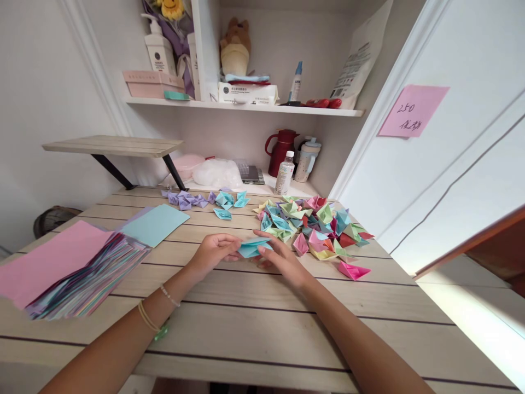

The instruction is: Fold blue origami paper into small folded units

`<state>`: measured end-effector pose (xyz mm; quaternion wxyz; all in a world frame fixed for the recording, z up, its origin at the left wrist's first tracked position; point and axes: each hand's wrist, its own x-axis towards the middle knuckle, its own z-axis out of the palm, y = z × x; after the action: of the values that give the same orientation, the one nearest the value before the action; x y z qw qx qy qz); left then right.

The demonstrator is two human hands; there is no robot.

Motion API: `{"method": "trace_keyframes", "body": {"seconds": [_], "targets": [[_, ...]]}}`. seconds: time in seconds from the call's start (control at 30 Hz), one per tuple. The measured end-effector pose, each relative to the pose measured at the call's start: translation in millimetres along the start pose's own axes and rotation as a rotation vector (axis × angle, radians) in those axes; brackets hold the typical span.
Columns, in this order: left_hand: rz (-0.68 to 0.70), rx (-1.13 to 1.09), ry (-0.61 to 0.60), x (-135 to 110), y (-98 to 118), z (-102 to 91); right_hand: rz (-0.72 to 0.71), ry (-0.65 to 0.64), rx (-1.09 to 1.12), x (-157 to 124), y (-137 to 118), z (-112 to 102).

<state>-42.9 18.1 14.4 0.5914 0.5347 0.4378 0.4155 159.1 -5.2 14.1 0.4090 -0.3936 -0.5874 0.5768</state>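
A light-blue piece of folded paper (252, 248) is held between both hands above the middle of the table. My left hand (215, 253) pinches its left end, fingers curled in. At the other end, my right hand (281, 258) grips it with the thumb on the near side and fingers behind. Just beyond my right hand lies a heap of folded paper boats (314, 227) in many colours. One bright pink paper boat (353, 271) sits apart at the heap's near right. Farther back are several light-blue paper boats (223, 200) beside purple folded papers (185, 200).
A thick stack of coloured paper (94, 279) lies at the left, with light-blue sheets (158, 223) behind it. A small raised wooden shelf (115, 145) stands at the back left. At the back are a plastic bottle (284, 174), a red jug (281, 152) and a pale cup (307, 160).
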Motion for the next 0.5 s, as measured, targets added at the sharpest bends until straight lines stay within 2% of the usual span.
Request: {"method": "trace_keyframes", "body": {"seconds": [0.17, 0.27, 0.4, 0.5], "targets": [[0.121, 0.101, 0.054, 1.0, -3.5, 0.1, -0.113, -0.030, 0.007, -2.6, -3.2, 3.4], [0.177, 0.099, 0.072, -0.6, -3.5, 1.5, -0.202, -0.059, -0.147, -4.8, -5.9, 2.6], [0.175, 0.045, 0.119, -1.8, -2.7, 4.2, -0.328, -0.049, -0.441, -5.6, -6.6, 3.0], [0.150, -0.010, 0.149, -2.5, -2.1, 7.3, -0.382, -0.003, -0.508, -3.1, -4.0, 5.4]]}}
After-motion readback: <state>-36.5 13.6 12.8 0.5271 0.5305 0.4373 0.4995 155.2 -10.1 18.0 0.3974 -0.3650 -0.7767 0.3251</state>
